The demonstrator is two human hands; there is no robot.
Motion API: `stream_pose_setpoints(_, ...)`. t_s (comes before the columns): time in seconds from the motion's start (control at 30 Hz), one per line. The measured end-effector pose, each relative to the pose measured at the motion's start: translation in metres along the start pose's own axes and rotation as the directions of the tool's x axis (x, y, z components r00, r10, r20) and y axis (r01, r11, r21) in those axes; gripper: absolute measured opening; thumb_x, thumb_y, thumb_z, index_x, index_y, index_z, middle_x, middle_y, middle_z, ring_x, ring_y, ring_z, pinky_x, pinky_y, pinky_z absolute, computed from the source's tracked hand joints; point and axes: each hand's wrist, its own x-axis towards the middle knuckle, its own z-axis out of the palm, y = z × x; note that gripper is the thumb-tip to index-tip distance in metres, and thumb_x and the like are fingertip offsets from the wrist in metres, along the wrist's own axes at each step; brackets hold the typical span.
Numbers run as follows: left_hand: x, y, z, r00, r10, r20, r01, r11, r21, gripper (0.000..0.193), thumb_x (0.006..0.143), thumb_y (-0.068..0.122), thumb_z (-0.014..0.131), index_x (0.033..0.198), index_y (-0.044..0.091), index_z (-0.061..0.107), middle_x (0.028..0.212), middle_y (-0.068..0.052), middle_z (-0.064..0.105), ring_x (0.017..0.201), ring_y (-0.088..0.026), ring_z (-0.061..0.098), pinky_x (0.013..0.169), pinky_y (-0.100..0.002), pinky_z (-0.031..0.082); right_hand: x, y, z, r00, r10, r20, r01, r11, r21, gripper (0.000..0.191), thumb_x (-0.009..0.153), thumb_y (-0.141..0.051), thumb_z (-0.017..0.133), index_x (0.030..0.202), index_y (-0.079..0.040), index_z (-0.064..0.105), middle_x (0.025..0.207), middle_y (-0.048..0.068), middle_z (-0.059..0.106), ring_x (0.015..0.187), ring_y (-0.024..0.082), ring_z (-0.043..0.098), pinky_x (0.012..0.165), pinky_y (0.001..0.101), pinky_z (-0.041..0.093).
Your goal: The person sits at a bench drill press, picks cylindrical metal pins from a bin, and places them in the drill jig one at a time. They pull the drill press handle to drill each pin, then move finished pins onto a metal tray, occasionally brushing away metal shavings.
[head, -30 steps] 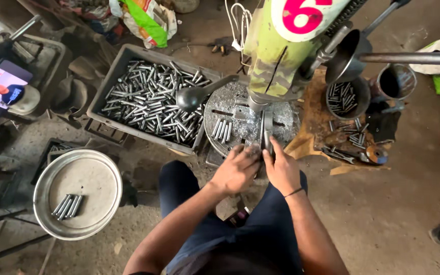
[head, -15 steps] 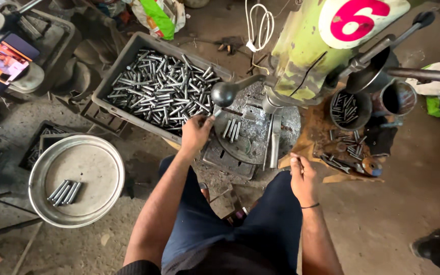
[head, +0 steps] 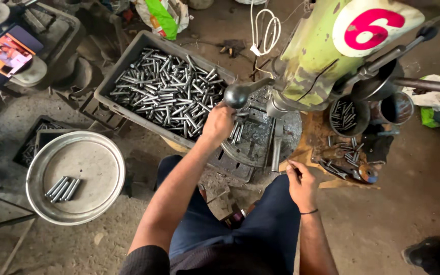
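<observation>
L hand: curled at near edge of grey crate of steel pins; grip on a pin can't tell.
R hand: closed on small dark rod, by drill table edge.

This is a small metal workshop. A green drill press stands over a round iron table, a grey crate is full of steel pins, and the concrete floor is dirty with dust and scrap.
</observation>
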Motion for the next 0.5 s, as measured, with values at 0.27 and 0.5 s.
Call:
stream_pose_setpoints(0.27, 0.02, 0.027, 0.01, 0.925, -0.169, 0.34, 0.148, 0.985, 0.088, 0.051, 0.095, 0.003, 0.047, 0.146, 0.008, 0.05, 0.111, -0.03, 0.068, 0.103, -0.047, 0.067, 0.086, -0.054, 0.055, 0.004, 0.016, 0.001, 1.0, -0.001, 0.005, 0.001, 0.998, 0.068, 0.022, 0.098, -0.017, 0.071, 0.114, -0.001, 0.072, 0.088, -0.002, 0.07, 0.078, 0.004, 0.06, 0.071, 0.0218, 0.05)
stream_pose_setpoints(0.5, 0.0, 0.054, 0.002, 0.962, -0.07, 0.263, 0.071, 0.997, 0.006, 0.105, 0.072, 0.013, 0.074, 0.16, -0.001, 0.02, 0.11, -0.026, 0.067, 0.103, -0.047, 0.061, 0.097, -0.053, 0.047, 0.015, -0.036, 0.001, 0.987, -0.063, -0.147, 0.071, 0.997, 0.044, 0.017, 0.099, -0.014, 0.074, 0.111, -0.002, 0.076, 0.084, 0.0, 0.066, 0.073, 0.007, 0.054, 0.067, 0.0246, 0.045)
